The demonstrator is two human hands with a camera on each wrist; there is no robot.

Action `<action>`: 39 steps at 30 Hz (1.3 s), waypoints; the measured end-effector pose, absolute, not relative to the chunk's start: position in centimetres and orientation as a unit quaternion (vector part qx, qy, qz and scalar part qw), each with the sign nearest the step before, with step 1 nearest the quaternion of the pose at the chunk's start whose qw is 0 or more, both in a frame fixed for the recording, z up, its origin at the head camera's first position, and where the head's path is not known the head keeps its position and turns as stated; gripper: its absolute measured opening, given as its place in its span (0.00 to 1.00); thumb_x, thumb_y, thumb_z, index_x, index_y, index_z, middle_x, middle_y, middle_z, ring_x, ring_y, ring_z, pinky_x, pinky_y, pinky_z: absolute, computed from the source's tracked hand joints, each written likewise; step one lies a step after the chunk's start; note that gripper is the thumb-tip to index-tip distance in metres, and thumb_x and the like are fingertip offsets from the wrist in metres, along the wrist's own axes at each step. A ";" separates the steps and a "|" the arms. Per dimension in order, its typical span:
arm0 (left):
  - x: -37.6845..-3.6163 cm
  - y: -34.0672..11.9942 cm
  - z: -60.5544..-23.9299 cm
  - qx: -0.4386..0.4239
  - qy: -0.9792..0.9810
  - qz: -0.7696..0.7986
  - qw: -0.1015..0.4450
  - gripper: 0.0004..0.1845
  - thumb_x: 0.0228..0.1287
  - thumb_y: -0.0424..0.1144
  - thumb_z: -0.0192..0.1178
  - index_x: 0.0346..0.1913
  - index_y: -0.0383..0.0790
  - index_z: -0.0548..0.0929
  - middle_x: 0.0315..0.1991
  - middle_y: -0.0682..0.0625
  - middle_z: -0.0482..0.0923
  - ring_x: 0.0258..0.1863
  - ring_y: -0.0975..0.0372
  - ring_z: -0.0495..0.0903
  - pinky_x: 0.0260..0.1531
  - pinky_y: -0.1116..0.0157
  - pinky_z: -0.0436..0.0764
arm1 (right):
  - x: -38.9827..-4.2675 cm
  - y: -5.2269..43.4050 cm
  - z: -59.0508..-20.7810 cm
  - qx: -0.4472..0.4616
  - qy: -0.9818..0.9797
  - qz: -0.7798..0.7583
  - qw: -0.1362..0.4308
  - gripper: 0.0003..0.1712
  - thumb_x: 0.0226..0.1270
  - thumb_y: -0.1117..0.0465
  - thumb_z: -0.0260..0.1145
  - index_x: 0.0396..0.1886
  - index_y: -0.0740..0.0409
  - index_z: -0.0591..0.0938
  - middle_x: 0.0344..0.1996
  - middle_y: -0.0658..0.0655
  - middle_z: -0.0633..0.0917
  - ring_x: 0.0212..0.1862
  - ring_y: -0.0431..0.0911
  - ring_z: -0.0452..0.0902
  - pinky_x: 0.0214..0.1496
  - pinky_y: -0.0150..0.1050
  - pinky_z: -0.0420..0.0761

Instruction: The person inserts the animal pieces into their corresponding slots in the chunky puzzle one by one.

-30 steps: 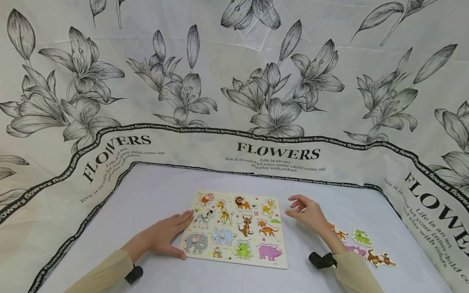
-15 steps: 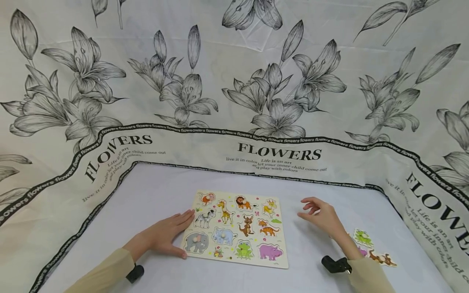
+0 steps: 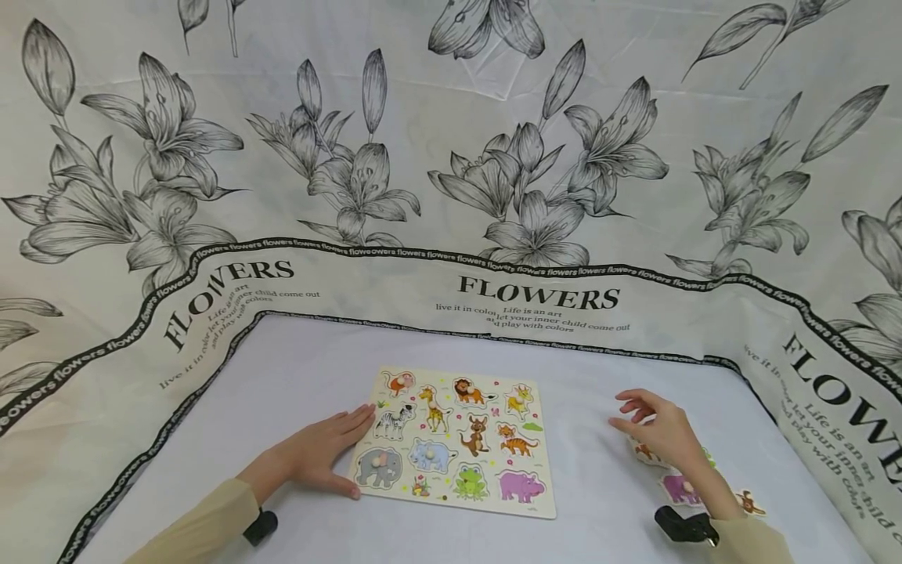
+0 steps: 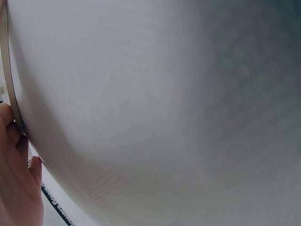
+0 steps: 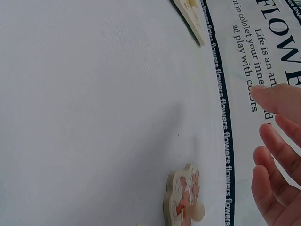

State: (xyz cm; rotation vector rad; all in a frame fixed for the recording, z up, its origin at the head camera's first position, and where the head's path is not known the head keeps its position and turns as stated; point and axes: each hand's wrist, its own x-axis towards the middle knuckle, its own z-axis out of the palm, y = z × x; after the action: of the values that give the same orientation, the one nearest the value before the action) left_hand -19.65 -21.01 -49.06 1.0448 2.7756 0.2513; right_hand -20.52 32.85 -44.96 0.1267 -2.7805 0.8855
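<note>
Lying flat, fingers straight, left hand (image 3: 317,458) bracing the wooden animal puzzle board (image 3: 454,439) at lower centre, seemingly steadying it. Hovering relaxed and empty at lower right, right hand (image 3: 658,432) nearing loose orange tiger piece (image 3: 643,451) and purple piece (image 3: 678,489).

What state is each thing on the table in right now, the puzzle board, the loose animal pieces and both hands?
puzzle board: flat on the table, some animal pieces seated, others lifted out.
loose animal pieces: lying off the board at its right, partly hidden by the right hand.
left hand: fingers straight, resting against the board's left edge.
right hand: fingers relaxed, holding nothing, over the loose pieces.
</note>
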 end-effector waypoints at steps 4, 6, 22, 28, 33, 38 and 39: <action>-19.6 -21.0 -49.1 0.352 0.929 0.086 0.080 0.61 0.47 0.75 0.57 0.75 0.36 0.53 0.77 0.43 0.47 0.76 0.52 0.52 0.72 0.52 0.61 | -19.7 33.9 -45.1 0.033 -0.951 0.287 0.114 0.24 0.55 0.54 0.75 0.49 0.60 0.81 0.35 0.58 0.85 0.29 0.28 0.71 0.26 0.27 0.75; -19.5 -21.0 -49.1 0.353 0.928 0.087 0.080 0.61 0.47 0.75 0.57 0.75 0.36 0.53 0.77 0.43 0.47 0.76 0.51 0.52 0.72 0.52 0.61 | -19.4 34.4 -45.3 0.029 -0.952 0.284 0.115 0.25 0.54 0.54 0.75 0.49 0.60 0.81 0.35 0.58 0.86 0.29 0.27 0.71 0.26 0.27 0.74; -19.4 -21.0 -49.4 0.354 0.929 0.080 0.070 0.62 0.47 0.76 0.57 0.75 0.35 0.53 0.77 0.43 0.48 0.75 0.51 0.53 0.72 0.52 0.61 | -17.2 37.4 -45.5 0.011 -0.965 0.246 0.094 0.27 0.54 0.50 0.74 0.49 0.61 0.81 0.34 0.55 0.85 0.27 0.28 0.70 0.26 0.28 0.74; -19.5 -21.1 -49.3 0.353 0.930 0.077 0.071 0.62 0.47 0.76 0.57 0.75 0.35 0.53 0.77 0.43 0.47 0.75 0.51 0.53 0.72 0.52 0.61 | -16.2 38.6 -45.7 -0.003 -0.963 0.256 0.089 0.27 0.52 0.49 0.76 0.48 0.60 0.82 0.34 0.54 0.85 0.27 0.28 0.69 0.25 0.28 0.71; -19.5 -21.1 -49.3 0.356 0.929 0.076 0.069 0.62 0.46 0.76 0.57 0.75 0.35 0.53 0.77 0.42 0.48 0.75 0.51 0.53 0.72 0.52 0.61 | -15.7 39.5 -46.0 -0.008 -0.964 0.251 0.090 0.28 0.52 0.49 0.75 0.48 0.61 0.82 0.33 0.54 0.84 0.27 0.27 0.69 0.24 0.28 0.73; -19.4 -21.1 -49.2 0.357 0.928 0.080 0.069 0.62 0.46 0.76 0.57 0.74 0.35 0.53 0.77 0.42 0.48 0.75 0.51 0.53 0.72 0.52 0.61 | -15.4 40.3 -45.9 -0.027 -0.967 0.246 0.066 0.30 0.55 0.47 0.73 0.50 0.63 0.80 0.33 0.55 0.85 0.27 0.28 0.69 0.23 0.29 0.73; -19.4 -21.1 -49.2 0.358 0.928 0.080 0.067 0.62 0.46 0.76 0.57 0.74 0.35 0.53 0.77 0.42 0.48 0.75 0.51 0.53 0.72 0.52 0.61 | -15.4 40.4 -45.9 -0.029 -0.967 0.245 0.064 0.30 0.56 0.47 0.73 0.50 0.63 0.80 0.33 0.55 0.85 0.27 0.28 0.69 0.23 0.29 0.73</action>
State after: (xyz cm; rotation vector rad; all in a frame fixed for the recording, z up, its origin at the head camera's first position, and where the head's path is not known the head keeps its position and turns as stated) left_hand -19.45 -21.14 -49.20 1.0778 2.7965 0.2402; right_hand -15.38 40.44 -45.89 -0.0866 -2.9196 0.7405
